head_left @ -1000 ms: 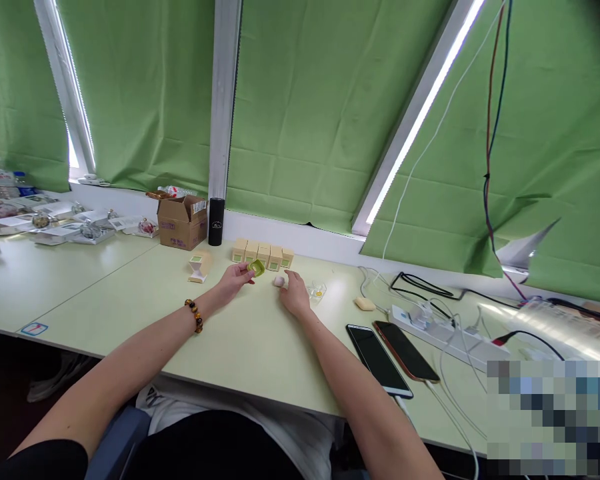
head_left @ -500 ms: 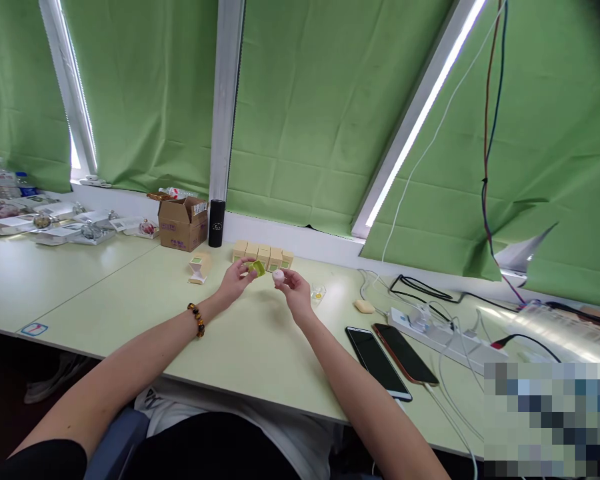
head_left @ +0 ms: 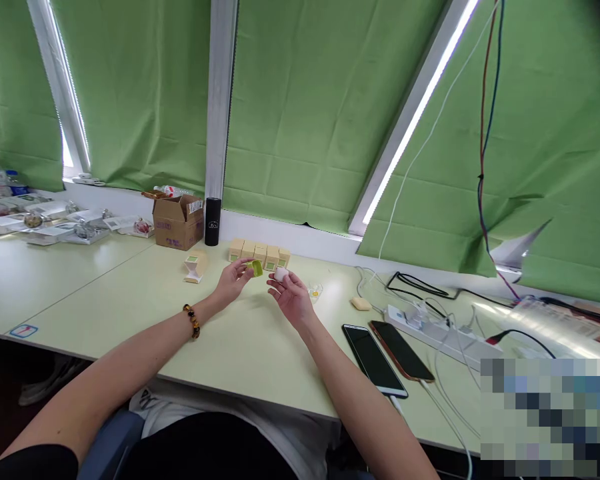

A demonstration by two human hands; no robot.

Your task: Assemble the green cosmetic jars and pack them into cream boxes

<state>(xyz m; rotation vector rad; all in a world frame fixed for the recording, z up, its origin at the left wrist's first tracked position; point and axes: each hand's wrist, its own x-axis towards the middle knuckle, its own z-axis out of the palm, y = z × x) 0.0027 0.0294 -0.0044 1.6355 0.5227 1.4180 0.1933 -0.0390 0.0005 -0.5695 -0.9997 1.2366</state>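
Note:
Between the fingers of my left hand (head_left: 231, 281) is a small yellow-green, hollow cup-like piece (head_left: 256, 268), its opening turned toward my right hand. My right hand (head_left: 294, 297) pinches a small white rounded piece (head_left: 281, 274) at thumb and fingertips, palm partly turned up. The two pieces are close together but apart, both held above the table. Behind them stands a row of small cream boxes (head_left: 254, 251). An opened cream box (head_left: 195, 267) lies left of my left hand. Just right of my right hand sits a clear plastic piece with a yellow spot (head_left: 315, 291).
Two phones (head_left: 375, 360) (head_left: 403, 350) lie at the right near a white power strip (head_left: 430, 333) with tangled cables. A cardboard box (head_left: 177, 223) and a black tumbler (head_left: 213, 221) stand at the back. Packaged items (head_left: 85, 230) spread across the far left.
My right hand has turned its palm more upward, and the white piece has rotated in its fingers. My left hand keeps its hold on the yellow-green piece. The view has shifted slightly.

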